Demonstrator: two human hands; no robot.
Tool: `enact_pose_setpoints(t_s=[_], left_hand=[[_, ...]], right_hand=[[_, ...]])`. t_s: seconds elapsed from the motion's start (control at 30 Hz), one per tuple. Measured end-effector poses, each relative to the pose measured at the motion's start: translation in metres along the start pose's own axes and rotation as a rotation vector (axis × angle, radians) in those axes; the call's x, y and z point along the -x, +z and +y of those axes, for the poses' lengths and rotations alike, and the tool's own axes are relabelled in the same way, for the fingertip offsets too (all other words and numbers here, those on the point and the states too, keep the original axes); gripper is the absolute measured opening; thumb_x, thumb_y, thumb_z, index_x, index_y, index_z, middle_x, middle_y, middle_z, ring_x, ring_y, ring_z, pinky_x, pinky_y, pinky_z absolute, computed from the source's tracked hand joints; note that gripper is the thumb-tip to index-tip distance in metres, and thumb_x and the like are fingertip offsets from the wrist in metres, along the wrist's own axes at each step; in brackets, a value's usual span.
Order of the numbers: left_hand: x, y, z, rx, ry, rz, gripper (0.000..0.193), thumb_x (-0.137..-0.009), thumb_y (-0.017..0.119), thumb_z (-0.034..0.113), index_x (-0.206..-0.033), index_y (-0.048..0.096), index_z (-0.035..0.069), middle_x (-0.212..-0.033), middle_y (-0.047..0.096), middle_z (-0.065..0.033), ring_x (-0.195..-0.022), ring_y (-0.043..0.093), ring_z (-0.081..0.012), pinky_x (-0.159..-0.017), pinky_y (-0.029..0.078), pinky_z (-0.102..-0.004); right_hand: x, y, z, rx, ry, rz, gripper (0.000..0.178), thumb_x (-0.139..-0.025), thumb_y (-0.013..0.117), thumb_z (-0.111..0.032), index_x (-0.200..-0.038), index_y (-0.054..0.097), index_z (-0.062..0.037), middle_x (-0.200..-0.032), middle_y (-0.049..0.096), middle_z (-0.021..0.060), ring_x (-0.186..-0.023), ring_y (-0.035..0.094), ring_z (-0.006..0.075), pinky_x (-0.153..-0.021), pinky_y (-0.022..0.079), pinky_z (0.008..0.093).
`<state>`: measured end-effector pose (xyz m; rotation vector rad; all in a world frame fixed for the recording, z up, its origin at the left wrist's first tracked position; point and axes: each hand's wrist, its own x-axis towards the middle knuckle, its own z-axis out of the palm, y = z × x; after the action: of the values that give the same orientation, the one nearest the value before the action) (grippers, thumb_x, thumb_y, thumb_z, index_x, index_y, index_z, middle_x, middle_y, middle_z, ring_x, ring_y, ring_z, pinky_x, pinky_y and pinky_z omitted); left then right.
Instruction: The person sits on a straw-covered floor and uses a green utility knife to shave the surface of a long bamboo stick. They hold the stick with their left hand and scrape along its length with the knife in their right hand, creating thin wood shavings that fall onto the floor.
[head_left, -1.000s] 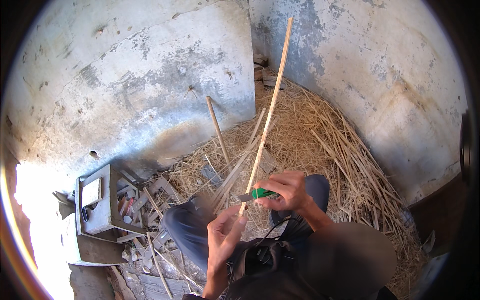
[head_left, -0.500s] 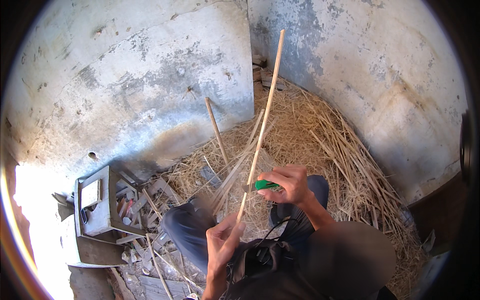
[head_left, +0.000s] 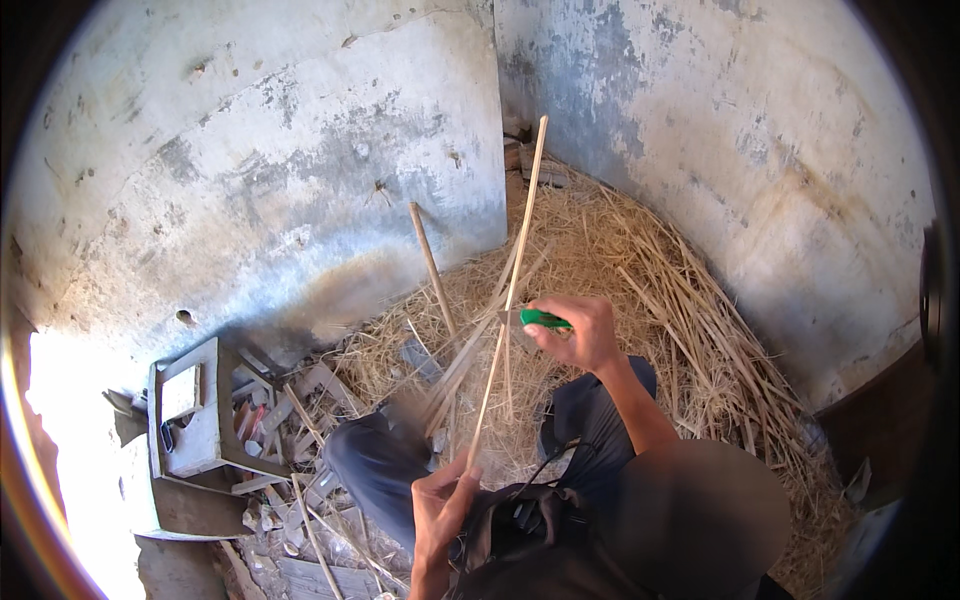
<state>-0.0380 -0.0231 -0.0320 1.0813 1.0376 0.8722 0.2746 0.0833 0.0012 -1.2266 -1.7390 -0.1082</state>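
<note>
Dry cane, glossy plastic, rough plaster

The left hand (head_left: 440,510) is gripping a pale, matt, smooth cane stick (head_left: 508,300); the right hand (head_left: 580,335) is holding a glossy green plastic-handled knife (head_left: 540,320); beyond them, dry straw (head_left: 640,260) is lying against rough, flaking plaster walls (head_left: 300,170).

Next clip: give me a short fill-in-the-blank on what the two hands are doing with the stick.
1. The left hand grips the long stick near its ____ end.
2. The right hand holds a knife with a ____ handle against the stick.
3. The floor by the corner is heaped with dry ____.

Missing words: lower; green; straw
</note>
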Motion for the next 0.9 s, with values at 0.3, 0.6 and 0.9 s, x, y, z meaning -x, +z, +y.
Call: enact_pose_setpoints(t_s=[0.3, 0.6, 0.9], left_hand=[[0.014, -0.018, -0.021, 0.004, -0.090, -0.008, 0.038, -0.105, 0.074, 0.018, -0.138, 0.073, -0.001, -0.077, 0.061, 0.0056, -0.064, 0.048, -0.0006, -0.056, 0.035, -0.0201], [0.023, -0.030, -0.031, 0.041, -0.159, 0.082, 0.032, -0.105, 0.076, 0.018, -0.131, 0.077, 0.000, -0.078, 0.062, 0.0048, -0.061, 0.047, -0.0006, -0.053, 0.035, -0.0207], [0.049, -0.065, -0.041, 0.109, -0.336, -0.046, 0.042, -0.109, 0.066, 0.025, -0.134, 0.069, -0.008, -0.081, 0.068, -0.0053, -0.056, 0.051, -0.0053, -0.050, 0.036, -0.0221]], right_hand=[[-0.025, 0.013, 0.074, 0.104, 0.071, -0.068, 0.049, -0.104, 0.064, -0.056, -0.098, 0.081, -0.0103, -0.069, 0.072, 0.0022, -0.053, 0.062, 0.0140, -0.046, 0.048, 0.0321], [-0.070, 0.047, 0.127, 0.135, 0.116, -0.139, 0.055, -0.105, 0.057, -0.066, -0.108, 0.082, -0.0168, -0.061, 0.063, -0.0043, -0.044, 0.043, 0.0082, -0.042, 0.034, 0.0297], [-0.112, -0.027, 0.277, 0.430, 0.829, -0.339, 0.054, -0.103, 0.063, -0.063, -0.113, 0.080, -0.0125, -0.079, 0.071, 0.0059, -0.067, 0.065, 0.0206, -0.067, 0.053, 0.0453]])
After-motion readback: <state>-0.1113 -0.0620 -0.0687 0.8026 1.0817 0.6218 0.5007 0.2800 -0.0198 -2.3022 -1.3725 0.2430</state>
